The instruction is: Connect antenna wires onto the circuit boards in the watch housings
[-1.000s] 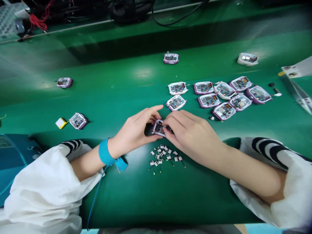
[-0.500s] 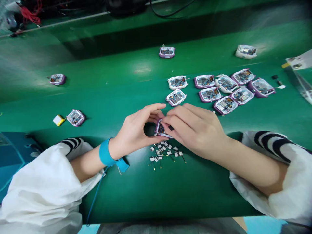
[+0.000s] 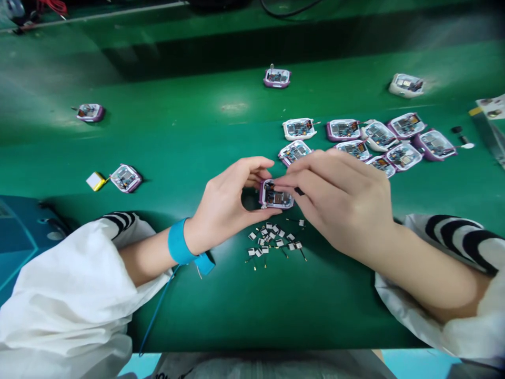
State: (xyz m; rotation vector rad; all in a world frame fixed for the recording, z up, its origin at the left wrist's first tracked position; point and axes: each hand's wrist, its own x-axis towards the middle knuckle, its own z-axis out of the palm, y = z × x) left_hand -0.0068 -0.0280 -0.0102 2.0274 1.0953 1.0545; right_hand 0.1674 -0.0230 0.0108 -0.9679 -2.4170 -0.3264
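My left hand [image 3: 226,202] holds a purple watch case [image 3: 277,199] with its open side up, fingers and thumb round its left part; a circuit board shows inside. Over the case's upper right is my right hand [image 3: 343,197], its thumb and forefinger pressed together at the inner edge. What they pinch is too small to make out. A small dark thing [image 3: 300,191] shows by the right fingers. Just below the case lie several small silver parts with thin black leads [image 3: 270,236]. A white case with a board [image 3: 295,152] rests behind my hands.
Several purple and white cases [image 3: 403,156] are grouped at the right. Others stand farther back, and one at the left [image 3: 126,178] is beside a yellow-edged battery [image 3: 96,181]. A blue box [image 3: 18,237] is at the left edge.
The right hand has shifted right and opened a little away from the case, so more of the board shows. The view has also moved slightly.
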